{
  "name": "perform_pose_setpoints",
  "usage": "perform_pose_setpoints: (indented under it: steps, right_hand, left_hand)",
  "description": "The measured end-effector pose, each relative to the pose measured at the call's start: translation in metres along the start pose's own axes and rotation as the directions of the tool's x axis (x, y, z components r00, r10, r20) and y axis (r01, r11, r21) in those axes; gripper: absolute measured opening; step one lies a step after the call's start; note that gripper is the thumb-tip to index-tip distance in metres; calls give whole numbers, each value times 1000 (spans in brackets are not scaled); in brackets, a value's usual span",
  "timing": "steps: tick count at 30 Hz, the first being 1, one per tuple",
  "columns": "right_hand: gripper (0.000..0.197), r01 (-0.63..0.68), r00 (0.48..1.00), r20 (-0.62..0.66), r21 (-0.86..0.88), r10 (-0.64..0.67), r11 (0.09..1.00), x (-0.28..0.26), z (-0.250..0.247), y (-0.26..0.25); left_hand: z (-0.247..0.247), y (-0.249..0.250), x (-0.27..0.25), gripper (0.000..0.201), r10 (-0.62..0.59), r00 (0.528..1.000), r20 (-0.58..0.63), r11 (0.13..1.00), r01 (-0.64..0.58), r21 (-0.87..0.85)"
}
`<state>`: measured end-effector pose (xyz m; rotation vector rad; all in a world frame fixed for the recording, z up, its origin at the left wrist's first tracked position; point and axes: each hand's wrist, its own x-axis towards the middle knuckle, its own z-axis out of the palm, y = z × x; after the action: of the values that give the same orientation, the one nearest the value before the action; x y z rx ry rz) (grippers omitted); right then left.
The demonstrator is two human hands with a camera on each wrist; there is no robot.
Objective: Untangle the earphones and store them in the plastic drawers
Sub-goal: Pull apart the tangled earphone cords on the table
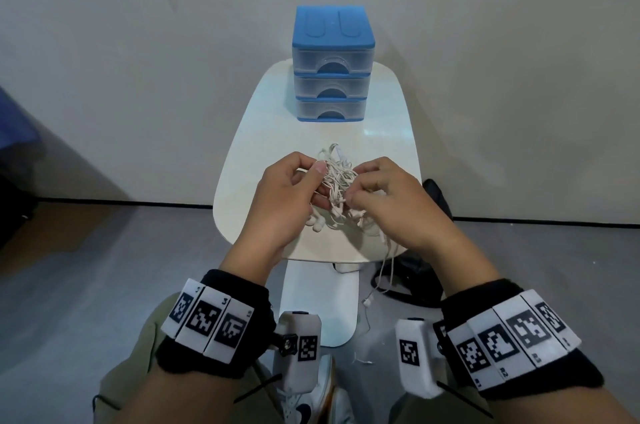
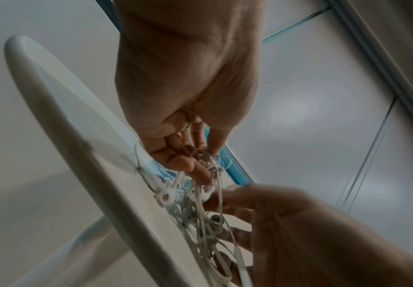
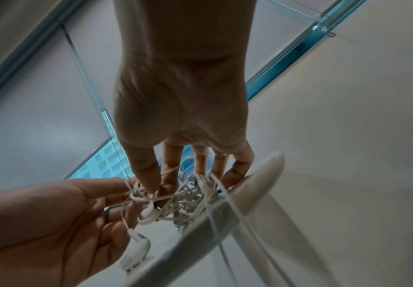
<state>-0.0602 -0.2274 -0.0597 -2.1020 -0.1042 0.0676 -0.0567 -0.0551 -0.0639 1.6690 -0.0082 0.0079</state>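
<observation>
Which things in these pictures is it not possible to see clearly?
- Number of earphones: head view, one tangle, partly behind both hands.
- Drawers contents: head view, fronts frosted.
- Left hand fingertips: head view, under the cords.
- Dangling cable end: head view, too small.
- Table edge: left wrist view, blurred.

So the drawers sit at the far end of the table, stacked three high, close to the wall behind. The earphones are bunched up nearer the front edge, between the left hand and the right hand. One cord hangs off the front edge on the right, down toward the floor.
</observation>
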Motion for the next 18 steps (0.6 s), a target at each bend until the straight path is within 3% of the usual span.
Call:
perform_pose_setpoints:
  steps: [2,4,9,12,15,18]
  right_hand:
    - [20,-40,999,-8,92,41,995,2,-1,-2]
    - [23,-14,1000,-7,36,15,999,2,-2,-5]
    - [3,11,1000,28,30,-12,999,3,1,-4]
    - [5,38,999,-2,51,-38,998,3,4,-4]
    - [9,5,999,-50,181,4,983,2,3,-6]
    - [16,-66,995,-55,329,89,942,2,-1,-7]
  left_hand:
    - [0,0,-1,21,4,1000,2,1000,-4,-1]
    - [0,0,-2,22,16,1000,8,1000,-16,14]
    - [-1,0,-1,19,30,999,-13,999,-30,28]
    - [0,1,-2,19,35,999,30,998,-36,42]
    - [-2,-4,-3,40,56,995,82,993,-64,97]
    - [-6,-4,-3,42,73,993,94,986,-86,146]
